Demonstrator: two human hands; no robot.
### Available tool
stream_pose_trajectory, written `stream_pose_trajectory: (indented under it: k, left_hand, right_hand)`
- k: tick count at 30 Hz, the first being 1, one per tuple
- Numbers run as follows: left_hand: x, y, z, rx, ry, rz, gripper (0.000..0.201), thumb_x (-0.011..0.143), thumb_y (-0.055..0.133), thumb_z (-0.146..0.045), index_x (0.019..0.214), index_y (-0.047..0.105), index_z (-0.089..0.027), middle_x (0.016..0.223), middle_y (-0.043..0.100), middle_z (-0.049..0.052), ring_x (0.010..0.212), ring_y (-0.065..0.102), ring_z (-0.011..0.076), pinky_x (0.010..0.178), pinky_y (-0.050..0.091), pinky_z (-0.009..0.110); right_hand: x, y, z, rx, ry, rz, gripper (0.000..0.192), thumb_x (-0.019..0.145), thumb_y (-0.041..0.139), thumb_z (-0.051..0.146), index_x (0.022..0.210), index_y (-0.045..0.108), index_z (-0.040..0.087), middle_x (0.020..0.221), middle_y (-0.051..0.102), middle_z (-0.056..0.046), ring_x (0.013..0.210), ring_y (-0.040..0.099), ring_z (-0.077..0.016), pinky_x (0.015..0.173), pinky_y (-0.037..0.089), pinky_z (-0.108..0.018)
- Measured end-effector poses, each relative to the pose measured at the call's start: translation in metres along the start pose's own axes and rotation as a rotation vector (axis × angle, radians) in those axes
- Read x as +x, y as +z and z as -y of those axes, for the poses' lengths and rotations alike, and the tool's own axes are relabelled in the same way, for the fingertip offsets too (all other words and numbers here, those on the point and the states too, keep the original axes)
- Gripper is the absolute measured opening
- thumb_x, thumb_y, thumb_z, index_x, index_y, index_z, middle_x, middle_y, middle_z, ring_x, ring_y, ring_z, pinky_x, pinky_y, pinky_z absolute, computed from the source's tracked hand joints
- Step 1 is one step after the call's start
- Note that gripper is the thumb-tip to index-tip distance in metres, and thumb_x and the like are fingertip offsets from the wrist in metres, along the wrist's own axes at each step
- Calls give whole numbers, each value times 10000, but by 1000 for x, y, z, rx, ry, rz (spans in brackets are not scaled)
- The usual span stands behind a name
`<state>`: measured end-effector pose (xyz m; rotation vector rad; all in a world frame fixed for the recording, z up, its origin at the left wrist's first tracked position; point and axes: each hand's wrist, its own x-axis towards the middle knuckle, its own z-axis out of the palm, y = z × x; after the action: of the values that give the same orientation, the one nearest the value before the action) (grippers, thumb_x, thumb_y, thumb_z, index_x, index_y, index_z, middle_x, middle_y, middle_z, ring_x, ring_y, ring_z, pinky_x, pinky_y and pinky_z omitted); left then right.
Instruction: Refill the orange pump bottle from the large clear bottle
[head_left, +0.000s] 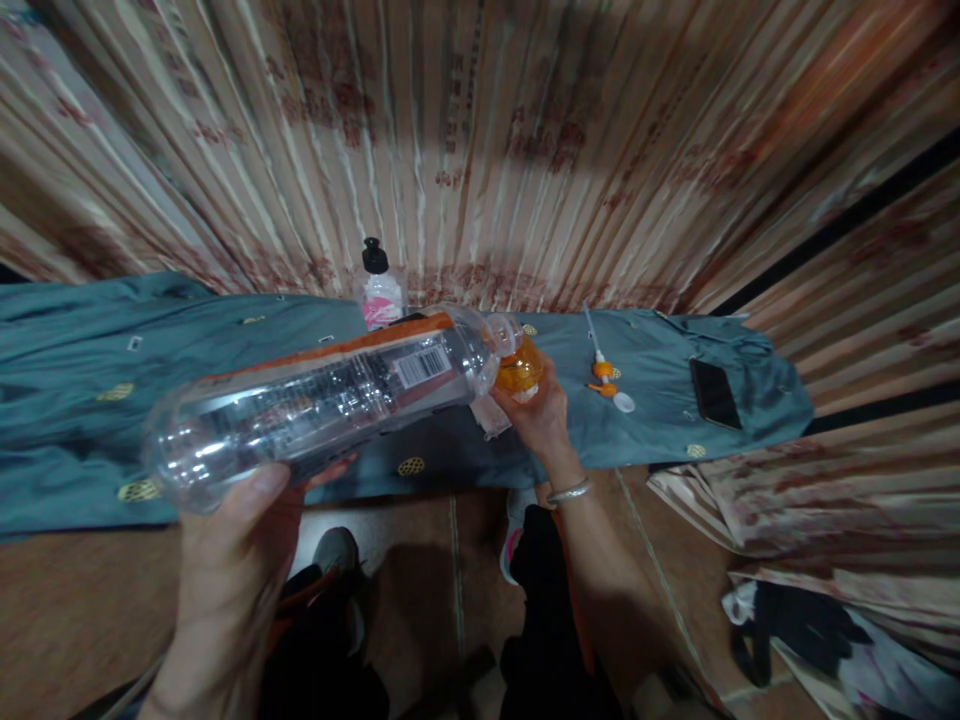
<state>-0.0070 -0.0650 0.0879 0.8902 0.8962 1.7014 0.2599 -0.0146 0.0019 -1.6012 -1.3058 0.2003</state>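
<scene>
My left hand (244, 530) is closed around the lower part of a large clear plastic bottle (337, 400) with an orange-edged label and a barcode. The bottle lies nearly level, its neck pointing right. At that neck is an orange bottle (519, 372), gripped by my right hand (540, 410), which wears a silver bangle. The two mouths overlap in view; whether they touch I cannot tell. An orange pump top (602, 372) with a long tube lies on the cloth to the right, beside a small clear round cap (624, 402).
A bottle with a black top and pink label (382, 300) stands at the back of the green cloth (420, 470). A dark phone (715, 393) lies toward the right end. Patterned curtains (465, 150) hang behind. Clothes or bags (810, 630) sit low at right.
</scene>
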Motion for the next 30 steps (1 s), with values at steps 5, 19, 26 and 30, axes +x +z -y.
stream_pose_trajectory:
  k: [5, 19, 26, 30]
  left_hand:
    - [-2, 1, 1, -5, -16, 2, 716, 612, 889, -273, 1272, 618, -337, 1025, 781, 0, 728, 731, 196, 602, 647, 285]
    - [0, 3, 1, -27, -2, 19, 800, 578, 905, -245, 1306, 595, -360, 1000, 784, -17, 720, 735, 200, 576, 659, 301]
    - [1, 1, 2, -56, 1, 19, 743, 560, 913, -228, 1248, 640, -301, 978, 794, 9, 687, 733, 204, 530, 660, 311]
    - [2, 1, 3, -45, 1, 3, 723, 563, 907, -231, 1233, 648, -319, 1009, 791, 8, 698, 734, 199, 538, 661, 306]
  right_hand:
    - [0, -2, 1, -2, -21, 4, 683, 683, 827, 385, 1283, 547, 218, 1209, 723, -113, 1085, 703, -308, 912, 576, -462]
    - [0, 1, -6, 35, -16, 20, 724, 695, 811, 432, 1324, 516, 230, 1235, 704, -116, 1104, 694, -316, 956, 558, -522]
    - [0, 0, -3, 34, -28, 16, 690, 710, 800, 434, 1309, 530, 227, 1199, 715, -107, 1073, 704, -306, 931, 574, -499]
    - [1, -1, -1, 22, 3, 17, 705, 688, 812, 432, 1298, 534, 212, 1189, 723, -116, 1066, 708, -318, 923, 575, -500]
